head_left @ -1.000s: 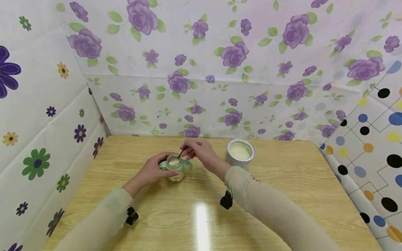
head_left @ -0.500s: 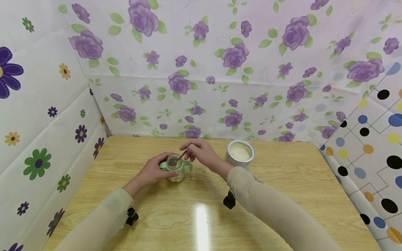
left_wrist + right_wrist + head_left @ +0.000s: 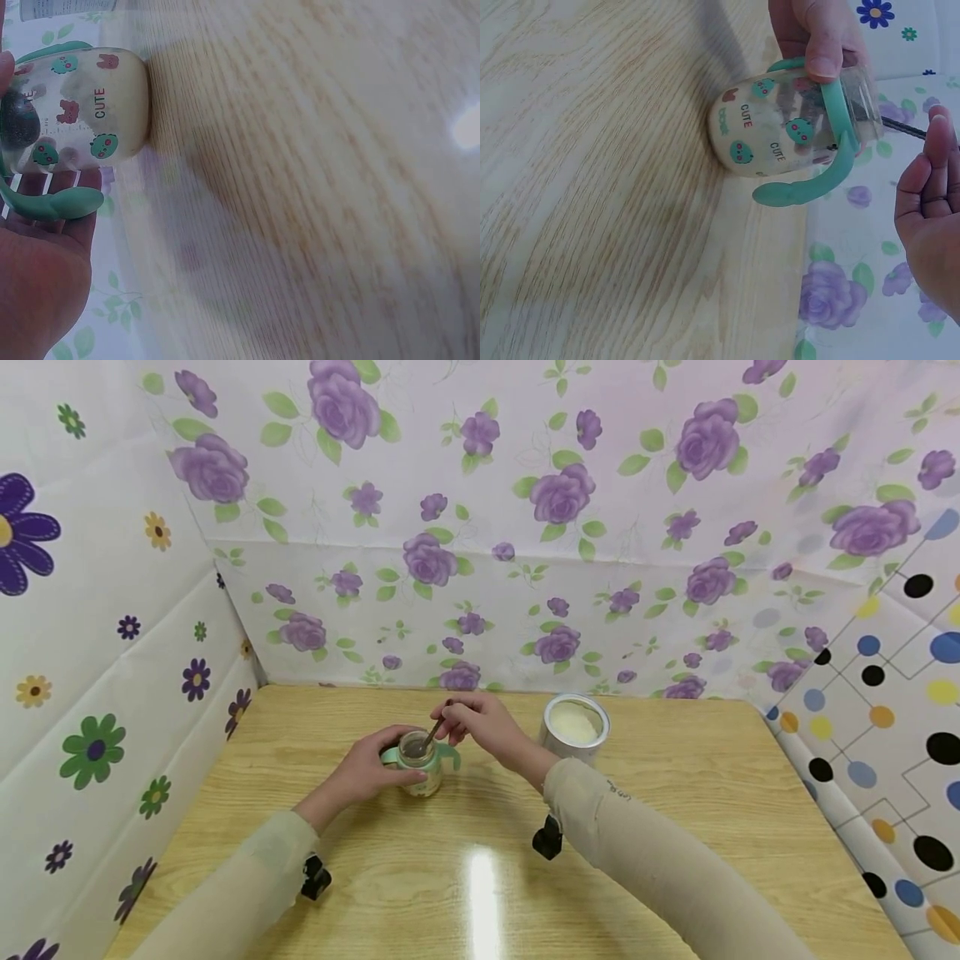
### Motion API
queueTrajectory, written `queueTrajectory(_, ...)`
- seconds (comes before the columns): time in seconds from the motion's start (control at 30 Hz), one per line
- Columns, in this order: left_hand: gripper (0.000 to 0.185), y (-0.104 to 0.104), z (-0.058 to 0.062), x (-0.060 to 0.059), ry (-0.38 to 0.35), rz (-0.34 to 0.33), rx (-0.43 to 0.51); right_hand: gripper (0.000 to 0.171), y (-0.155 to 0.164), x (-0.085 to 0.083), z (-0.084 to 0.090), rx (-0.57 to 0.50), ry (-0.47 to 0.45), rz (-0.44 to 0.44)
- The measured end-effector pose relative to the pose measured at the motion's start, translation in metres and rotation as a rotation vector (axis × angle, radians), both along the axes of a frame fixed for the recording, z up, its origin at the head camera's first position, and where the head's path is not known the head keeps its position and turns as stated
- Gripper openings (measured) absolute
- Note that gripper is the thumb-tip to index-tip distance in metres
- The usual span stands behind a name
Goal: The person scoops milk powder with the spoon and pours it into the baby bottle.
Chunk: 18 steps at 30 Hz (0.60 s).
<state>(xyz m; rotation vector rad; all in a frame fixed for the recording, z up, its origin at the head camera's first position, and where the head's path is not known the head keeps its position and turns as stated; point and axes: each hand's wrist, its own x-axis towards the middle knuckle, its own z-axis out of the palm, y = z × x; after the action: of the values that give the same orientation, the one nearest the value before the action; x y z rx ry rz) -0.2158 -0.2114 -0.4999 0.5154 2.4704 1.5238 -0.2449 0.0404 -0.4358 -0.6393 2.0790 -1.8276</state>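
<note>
1. Since a second ago I see the white powder heap gone from the bottle's mouth; the spoon [image 3: 433, 732] now dips inside.
2. My left hand [image 3: 365, 770] wraps the baby bottle [image 3: 418, 763], which stands upright on the wooden table [image 3: 675, 793], near its centre.
3. My right hand [image 3: 480, 727] pinches the spoon handle.
4. The open powder tin [image 3: 574, 728] stands at the bottle's 3 o'clock, apart.
</note>
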Motion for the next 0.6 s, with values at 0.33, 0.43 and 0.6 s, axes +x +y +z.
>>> queueTrajectory(0.33,0.067,0.0,0.0,-0.001,0.002,-0.01,0.0,0.032,-0.001,0.002,0.006,-0.041,-0.067,-0.016)
queueTrajectory(0.43,0.067,0.0,0.0,-0.001,0.009,-0.009,-0.011,0.032,-0.003,0.001,0.008,-0.064,-0.084,-0.038)
queueTrajectory(0.6,0.066,0.0,0.0,-0.001,0.034,-0.014,-0.009,0.031,-0.006,0.0,0.013,-0.081,-0.043,-0.061)
